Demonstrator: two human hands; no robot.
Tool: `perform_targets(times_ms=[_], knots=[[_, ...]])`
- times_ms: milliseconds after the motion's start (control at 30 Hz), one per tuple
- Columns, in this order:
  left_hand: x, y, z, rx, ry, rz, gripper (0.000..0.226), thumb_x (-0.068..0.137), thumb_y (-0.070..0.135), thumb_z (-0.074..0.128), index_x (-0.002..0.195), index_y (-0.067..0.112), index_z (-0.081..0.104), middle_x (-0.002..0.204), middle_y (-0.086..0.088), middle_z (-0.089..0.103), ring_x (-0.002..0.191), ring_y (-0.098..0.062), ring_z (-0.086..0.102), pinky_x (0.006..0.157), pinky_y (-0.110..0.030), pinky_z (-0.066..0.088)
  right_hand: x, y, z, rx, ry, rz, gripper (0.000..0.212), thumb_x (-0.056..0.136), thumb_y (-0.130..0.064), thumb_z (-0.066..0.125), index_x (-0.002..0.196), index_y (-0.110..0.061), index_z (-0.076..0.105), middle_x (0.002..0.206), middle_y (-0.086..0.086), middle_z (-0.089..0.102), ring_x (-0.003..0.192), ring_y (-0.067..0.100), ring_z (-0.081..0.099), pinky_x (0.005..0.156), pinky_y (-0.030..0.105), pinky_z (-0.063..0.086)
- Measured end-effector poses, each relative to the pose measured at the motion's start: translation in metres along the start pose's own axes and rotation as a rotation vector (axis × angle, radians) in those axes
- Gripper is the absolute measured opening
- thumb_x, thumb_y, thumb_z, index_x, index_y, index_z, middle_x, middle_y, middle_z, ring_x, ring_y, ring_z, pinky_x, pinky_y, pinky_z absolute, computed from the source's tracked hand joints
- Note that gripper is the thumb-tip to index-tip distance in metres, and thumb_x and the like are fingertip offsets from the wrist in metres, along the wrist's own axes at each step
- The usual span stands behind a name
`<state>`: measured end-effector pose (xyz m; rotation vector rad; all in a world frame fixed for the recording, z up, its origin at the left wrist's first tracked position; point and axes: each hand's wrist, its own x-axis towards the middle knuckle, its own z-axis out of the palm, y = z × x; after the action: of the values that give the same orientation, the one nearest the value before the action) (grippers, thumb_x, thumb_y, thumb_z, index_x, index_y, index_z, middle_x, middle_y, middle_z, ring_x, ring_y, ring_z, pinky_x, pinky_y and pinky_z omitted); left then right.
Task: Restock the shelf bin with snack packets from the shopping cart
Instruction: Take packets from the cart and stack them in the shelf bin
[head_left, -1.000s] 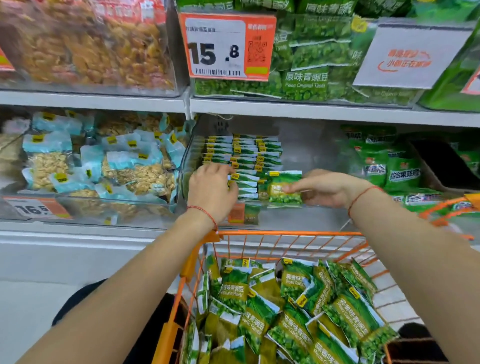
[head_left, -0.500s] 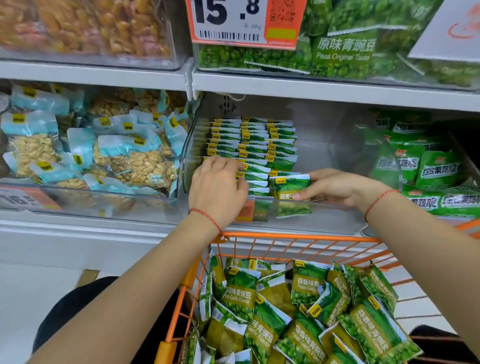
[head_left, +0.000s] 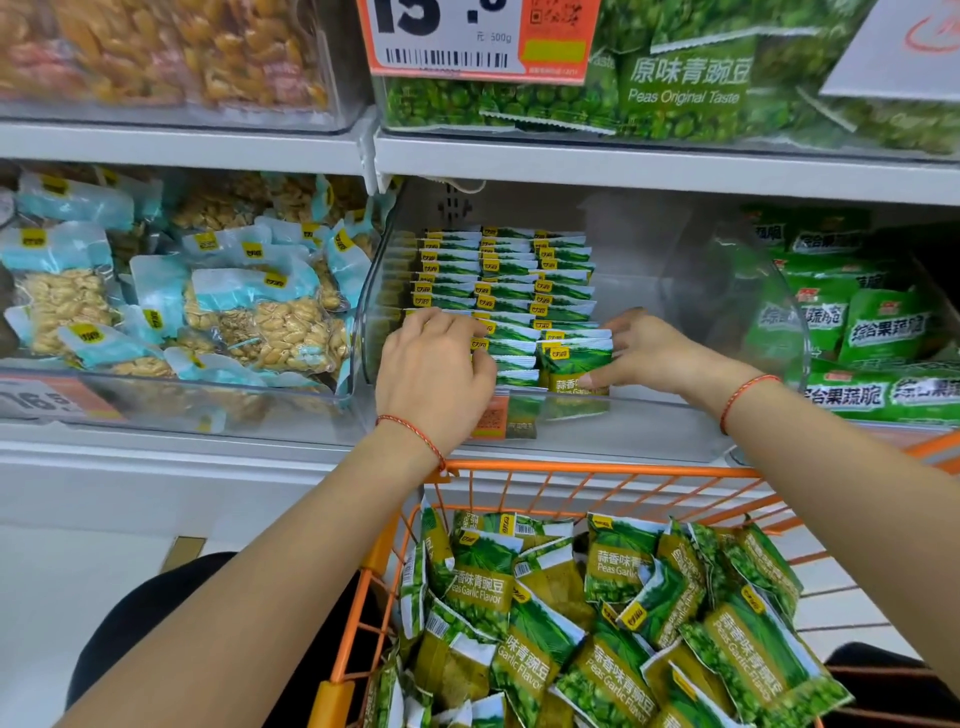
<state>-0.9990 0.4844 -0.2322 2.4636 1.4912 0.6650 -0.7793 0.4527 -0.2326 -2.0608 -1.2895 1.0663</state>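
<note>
A clear shelf bin (head_left: 670, 402) holds three rows of upright green garlic pea packets (head_left: 511, 270). My left hand (head_left: 431, 374) lies over the front of the left and middle rows, its fingers curled round the packet tops. At the front of the right row, my right hand (head_left: 660, 353) pinches one green pea packet (head_left: 574, 364), which stands upright against the row. Below, the orange shopping cart (head_left: 597, 470) holds several loose packets of the same kind (head_left: 597, 623).
The bin's right half (head_left: 691, 291) has bare room. A bin of peanut packs (head_left: 218, 312) sits to the left, and green vegetable crisp bags (head_left: 878, 332) lie to the right. Above is a shelf of pea bags (head_left: 685, 78) with an orange price tag (head_left: 467, 36).
My right hand has brought the packet in from the right and stood it against the front of the right row. My left hand has stayed on the rows. The view has moved closer.
</note>
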Motion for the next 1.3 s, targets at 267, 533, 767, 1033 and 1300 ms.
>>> perform_targets(times_ms=[267,533,767,1033,1300], knots=[[0.000,0.001,-0.001,0.017,-0.010,-0.010,0.033,0.092,0.023,0.048,0.124,0.020,0.057,0.126,-0.001,0.058,0.128,-0.019,0.037,0.099,-0.031,0.027,-0.004,-0.001,0.004,-0.292,-0.140,0.066,0.044,0.080,-0.040,0.074,0.113,-0.014,0.060,0.112,0.003,0.063,0.101,0.023,0.060,0.090,0.032,0.050],[0.000,0.000,0.001,0.004,-0.006,-0.002,0.030,0.092,0.021,0.048,0.118,0.020,0.064,0.122,-0.001,0.061,0.124,-0.021,0.040,0.100,-0.031,0.026,-0.003,-0.002,0.006,-0.235,-0.200,0.180,0.054,0.069,-0.032,0.084,0.105,0.000,0.060,0.083,0.013,0.073,0.070,0.018,0.072,0.071,0.033,0.060],[0.000,0.001,0.000,0.008,-0.001,-0.019,0.035,0.092,0.021,0.049,0.125,0.018,0.058,0.122,-0.003,0.061,0.124,-0.022,0.042,0.100,-0.033,0.027,0.000,0.001,0.004,-0.360,-0.017,0.053,0.049,0.074,-0.032,0.080,0.115,-0.011,0.064,0.109,0.006,0.068,0.099,0.024,0.064,0.084,0.028,0.051],[0.000,0.001,0.000,0.021,-0.006,-0.017,0.036,0.092,0.022,0.048,0.126,0.019,0.056,0.123,-0.003,0.060,0.124,-0.022,0.042,0.100,-0.033,0.027,-0.003,-0.003,0.000,-0.356,0.064,0.015,0.061,0.069,-0.037,0.082,0.118,-0.006,0.065,0.092,0.001,0.062,0.084,0.020,0.058,0.074,0.027,0.047],[0.000,0.001,0.000,0.020,-0.009,-0.017,0.034,0.092,0.022,0.047,0.125,0.019,0.056,0.123,-0.002,0.060,0.124,-0.021,0.041,0.100,-0.032,0.026,-0.004,-0.017,0.017,-0.512,0.056,-0.012,0.048,0.074,-0.049,0.075,0.091,-0.009,0.054,0.085,0.004,0.054,0.075,0.021,0.051,0.058,0.029,0.038]])
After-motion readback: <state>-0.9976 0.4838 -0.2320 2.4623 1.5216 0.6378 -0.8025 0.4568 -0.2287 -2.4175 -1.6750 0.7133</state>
